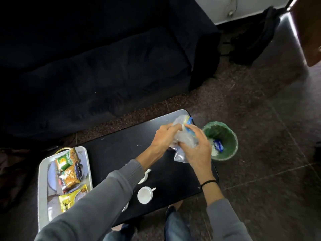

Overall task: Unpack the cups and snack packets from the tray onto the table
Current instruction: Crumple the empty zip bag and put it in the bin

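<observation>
A white tray (42, 185) sits at the left end of the black table (112, 152). On it lie a green-yellow snack packet (66, 160), an orange-brown one (71, 177) and a yellow one (72, 200). A white cup (145, 194) stands on the table near the front edge; a second white cup (145, 175) shows partly from behind my left sleeve. Over the table's right end my left hand (165, 138) and my right hand (196, 150) both grip a crumpled clear plastic bag (182, 136) with a blue and yellow strip.
A green waste bin (225, 136) with white and blue scraps inside stands on the floor just right of the table. A dark sofa (95, 66) fills the space behind the table. My knees are under the table's front edge.
</observation>
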The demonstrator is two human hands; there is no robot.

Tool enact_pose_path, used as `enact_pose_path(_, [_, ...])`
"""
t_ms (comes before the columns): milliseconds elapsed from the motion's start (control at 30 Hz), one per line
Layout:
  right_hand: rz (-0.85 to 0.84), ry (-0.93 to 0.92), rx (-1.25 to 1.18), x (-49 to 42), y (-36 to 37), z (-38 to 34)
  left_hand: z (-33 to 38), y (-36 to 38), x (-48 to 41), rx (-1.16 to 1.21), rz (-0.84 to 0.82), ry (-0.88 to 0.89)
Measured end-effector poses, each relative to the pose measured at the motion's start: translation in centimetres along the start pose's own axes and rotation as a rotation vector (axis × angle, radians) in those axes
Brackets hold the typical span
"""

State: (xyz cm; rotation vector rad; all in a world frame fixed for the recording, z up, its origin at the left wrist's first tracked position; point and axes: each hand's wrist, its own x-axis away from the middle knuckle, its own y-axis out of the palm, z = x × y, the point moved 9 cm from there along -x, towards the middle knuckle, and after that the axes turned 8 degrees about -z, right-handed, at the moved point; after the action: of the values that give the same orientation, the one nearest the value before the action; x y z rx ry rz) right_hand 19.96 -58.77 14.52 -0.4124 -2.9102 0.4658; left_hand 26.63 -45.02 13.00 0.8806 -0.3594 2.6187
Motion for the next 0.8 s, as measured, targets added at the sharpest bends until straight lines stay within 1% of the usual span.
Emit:
enact_pose_path(67, [0.085,0.092,-0.026,-0.3,-2.4,2.5,0.1,3.0,-1.3,0.003,-0.115,0.021])
enact_pose_path(133, [0.177,0.231,-0.052,-0.3,-5.0,6.3,-0.4,6.5,-2.9,0.006,-0.220,0.024])
enact_pose_path(200, [0.276,0.353,-0.042,-0.1,-7.3,10.5,-1.8,9.4,-4.3,-0.047,-0.275,0.013])
enact_pose_path(267, [0.316,0.452,0.025,0.0,-8.8,14.2,-3.8,11.8,-5.5,-0.119,-0.302,-0.012])
enact_pose_path(367, [0.302,0.569,0.075,-0.9,-9.7,19.5,-6.9,14.7,-7.7,-0.201,-0.303,-0.072])
enact_pose_path(567, [0.282,0.621,0.153,-4.5,-10.7,27.1,-10.8,18.6,-12.2,-0.203,-0.293,-0.144])
enact_pose_path(700, [0.302,0.647,0.254,-6.7,-12.1,31.2,-11.7,19.9,-15.3,-0.209,-0.283,-0.137])
enact_pose_path(800, [0.285,0.718,0.319,-8.2,-12.7,33.7,-12.2,20.4,-17.1,-0.230,-0.278,-0.132])
